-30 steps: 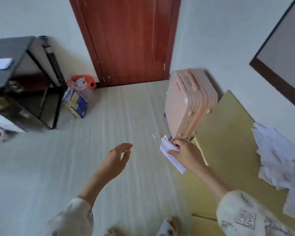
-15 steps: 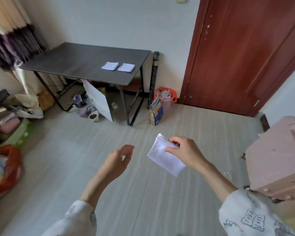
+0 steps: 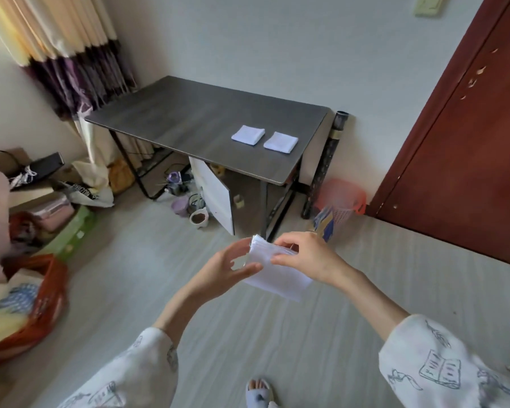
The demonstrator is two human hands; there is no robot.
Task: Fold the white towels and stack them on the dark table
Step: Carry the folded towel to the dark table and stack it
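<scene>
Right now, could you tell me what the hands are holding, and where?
A folded white towel: right hand pinches its top edge, left hand touches its left end.

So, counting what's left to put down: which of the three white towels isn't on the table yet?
The folded towel held by both hands over the floor; the other two lie on the dark table.

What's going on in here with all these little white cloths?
A person is standing on the floor and holding a folded white towel in both hands: the right hand pinches its top edge, the left hand grips its near side. Two folded towels already lie side by side, not stacked, on the dark table ahead.
</scene>
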